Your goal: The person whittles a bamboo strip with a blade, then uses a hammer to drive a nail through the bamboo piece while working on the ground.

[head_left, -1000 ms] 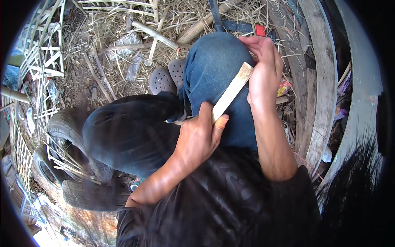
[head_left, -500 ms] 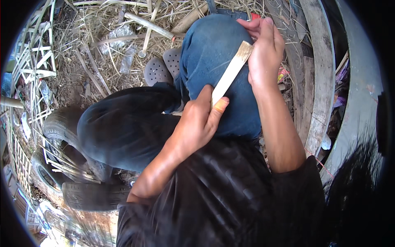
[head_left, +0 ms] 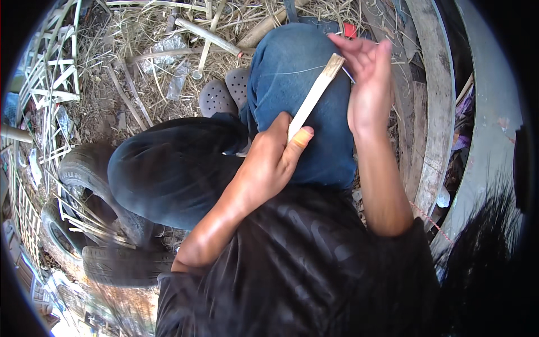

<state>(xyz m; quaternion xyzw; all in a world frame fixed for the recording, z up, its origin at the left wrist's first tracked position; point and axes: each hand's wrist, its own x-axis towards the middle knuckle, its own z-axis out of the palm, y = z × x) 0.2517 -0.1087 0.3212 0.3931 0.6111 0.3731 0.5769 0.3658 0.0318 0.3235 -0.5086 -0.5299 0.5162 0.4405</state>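
A pale, flat strip of split bamboo or wood (head_left: 315, 92) slants up and right over my raised right knee, its far end rough and brownish. My left hand (head_left: 273, 154) is closed round its lower end, the thumb, wrapped in a tan bandage, lying along it. Beside the strip's far end is my right hand (head_left: 370, 81), palm turned toward it and fingers loosely apart. A thin, shiny sliver (head_left: 349, 74) shows between that palm and the strip; I cannot tell whether it is a blade. A fine pale fibre (head_left: 297, 72) runs across the knee near the strip's end.
Old tyres (head_left: 126, 265) lie at the left, near a woven bamboo lattice (head_left: 28, 216). Straw, sticks and a cut pole (head_left: 208, 36) litter the ground ahead. Grey clogs (head_left: 218, 98) are on my feet. Weathered planks (head_left: 435, 106) curve along the right side.
My right hand's fingers have spread from a more closed shape, and the shiny sliver now shows. The fine fibre has come into sight on the knee. My left hand keeps its hold.
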